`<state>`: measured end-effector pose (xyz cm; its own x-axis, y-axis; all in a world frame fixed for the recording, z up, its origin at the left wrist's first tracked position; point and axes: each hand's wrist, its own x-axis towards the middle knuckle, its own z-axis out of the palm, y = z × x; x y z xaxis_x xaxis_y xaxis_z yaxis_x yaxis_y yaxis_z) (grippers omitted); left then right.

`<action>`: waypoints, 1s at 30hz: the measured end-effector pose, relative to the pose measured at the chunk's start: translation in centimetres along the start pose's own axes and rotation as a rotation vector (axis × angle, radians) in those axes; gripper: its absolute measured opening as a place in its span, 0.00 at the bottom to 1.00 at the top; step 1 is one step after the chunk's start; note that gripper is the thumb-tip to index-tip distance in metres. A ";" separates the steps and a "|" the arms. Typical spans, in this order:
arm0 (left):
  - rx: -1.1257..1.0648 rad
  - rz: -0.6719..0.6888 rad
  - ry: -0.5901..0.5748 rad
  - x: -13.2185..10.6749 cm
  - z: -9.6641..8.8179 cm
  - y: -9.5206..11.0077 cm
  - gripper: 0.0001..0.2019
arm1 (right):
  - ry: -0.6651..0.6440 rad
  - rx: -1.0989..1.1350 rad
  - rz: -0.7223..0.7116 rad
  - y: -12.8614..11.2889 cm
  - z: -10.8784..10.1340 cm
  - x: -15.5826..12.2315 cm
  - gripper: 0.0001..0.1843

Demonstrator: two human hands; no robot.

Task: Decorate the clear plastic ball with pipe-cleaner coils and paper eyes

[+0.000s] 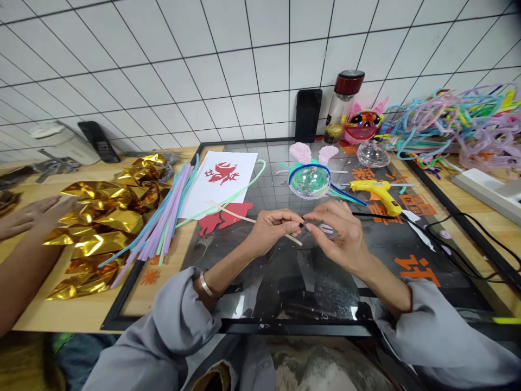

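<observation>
My left hand [277, 228] and my right hand [340, 231] meet above the dark glass board, both closed in a pinch. Between their fingertips is a small black piece [302, 225], too small to name. Just behind them lies a clear plastic dome [310, 182] edged in blue and pink pipe cleaner, with two fuzzy pink ears [300, 152] at the top. A pale cream pipe cleaner [240, 216] passes near my left hand, its near end below the fingers. Close to my right hand is a yellow hot glue gun [378, 193].
Gold foil [109, 217] and a bundle of pipe cleaners [163, 217] lie left, near another person's arm [36, 244]. Red paper cutouts [226, 214] and a white sheet [195, 190] are behind my left hand. A power strip [492, 190] and tangled pipe cleaners [456, 125] occupy the right.
</observation>
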<state>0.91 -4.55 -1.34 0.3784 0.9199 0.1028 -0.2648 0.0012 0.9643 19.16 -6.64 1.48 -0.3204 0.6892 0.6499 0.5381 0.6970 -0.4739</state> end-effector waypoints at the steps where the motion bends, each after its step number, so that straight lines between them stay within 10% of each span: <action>1: -0.009 -0.002 -0.001 0.0 0.0 -0.1 0.11 | -0.002 -0.010 -0.021 -0.1 0.0 -0.1 0.06; 14: 0.059 0.000 0.035 -0.4 1.0 -0.1 0.11 | 0.057 -0.256 -0.148 -0.8 0.7 -0.2 0.10; 30: -0.154 -0.100 0.041 -0.2 1.2 0.0 0.14 | -0.065 -0.096 0.120 0.5 -0.2 0.1 0.08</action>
<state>1.91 -5.25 -1.11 0.3741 0.9274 -0.0049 -0.3616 0.1507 0.9201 19.56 -6.25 1.34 -0.2978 0.7796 0.5510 0.6466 0.5893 -0.4844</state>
